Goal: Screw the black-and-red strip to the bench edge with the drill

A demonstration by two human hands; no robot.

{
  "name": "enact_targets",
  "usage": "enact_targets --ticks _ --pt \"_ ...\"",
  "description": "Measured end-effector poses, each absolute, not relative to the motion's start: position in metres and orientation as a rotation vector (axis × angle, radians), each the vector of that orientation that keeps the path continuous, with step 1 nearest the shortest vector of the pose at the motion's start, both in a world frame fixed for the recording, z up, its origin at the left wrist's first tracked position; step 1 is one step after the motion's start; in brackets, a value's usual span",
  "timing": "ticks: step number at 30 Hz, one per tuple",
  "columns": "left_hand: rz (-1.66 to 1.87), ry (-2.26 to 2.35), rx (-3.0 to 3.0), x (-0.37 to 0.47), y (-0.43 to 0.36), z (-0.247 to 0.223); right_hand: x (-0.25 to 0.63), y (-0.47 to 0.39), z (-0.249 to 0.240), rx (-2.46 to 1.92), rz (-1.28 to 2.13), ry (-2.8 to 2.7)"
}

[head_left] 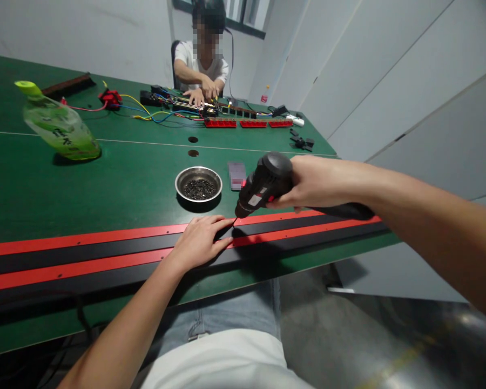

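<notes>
My right hand [314,181] is wrapped round the grip of a black power screwdriver [263,181], which tilts down to the left. The thin bit at its nose meets the far one of two long red-and-black strips [121,261] that lie side by side along the table's near edge. Beside the bit, my left hand [202,240] lies across the strips, index finger and thumb stretched out and apart. The index fingertip is close to the bit; whether a screw sits there is too small to tell. Behind my left hand stands a round metal bowl [198,170] of small dark screws [200,189].
A small grey card-like item [237,175] lies right of the bowl. A green drink pouch [60,127] stands at the left on the green table [137,178]. Across it, a co-worker [202,70] handles wired parts near red strips [221,123]. Black pieces [302,142] lie at the right.
</notes>
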State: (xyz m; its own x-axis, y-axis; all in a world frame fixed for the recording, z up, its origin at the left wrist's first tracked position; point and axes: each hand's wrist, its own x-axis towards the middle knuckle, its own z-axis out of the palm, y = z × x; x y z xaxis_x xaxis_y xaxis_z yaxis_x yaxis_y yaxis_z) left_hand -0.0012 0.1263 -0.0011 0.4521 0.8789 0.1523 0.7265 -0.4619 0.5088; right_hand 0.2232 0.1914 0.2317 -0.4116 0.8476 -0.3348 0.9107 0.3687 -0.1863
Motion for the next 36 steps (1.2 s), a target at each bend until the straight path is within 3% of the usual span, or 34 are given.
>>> enact_targets --ticks 4,10,24,36 --pt "0.569 1.363 2.349 -0.001 0.126 -0.002 0.217 0.177 0.219 1.614 0.391 2.471" --pt "0.583 1.372 2.349 0.000 0.124 -0.002 0.221 0.163 0.197 1.583 0.768 2.465" --pt "0.550 1.441 2.345 0.002 0.122 -0.002 0.226 0.167 0.192 1.542 0.869 2.528" --pt "0.563 1.422 2.335 0.001 0.124 -0.004 0.223 0.165 0.197 1.568 0.739 2.542"
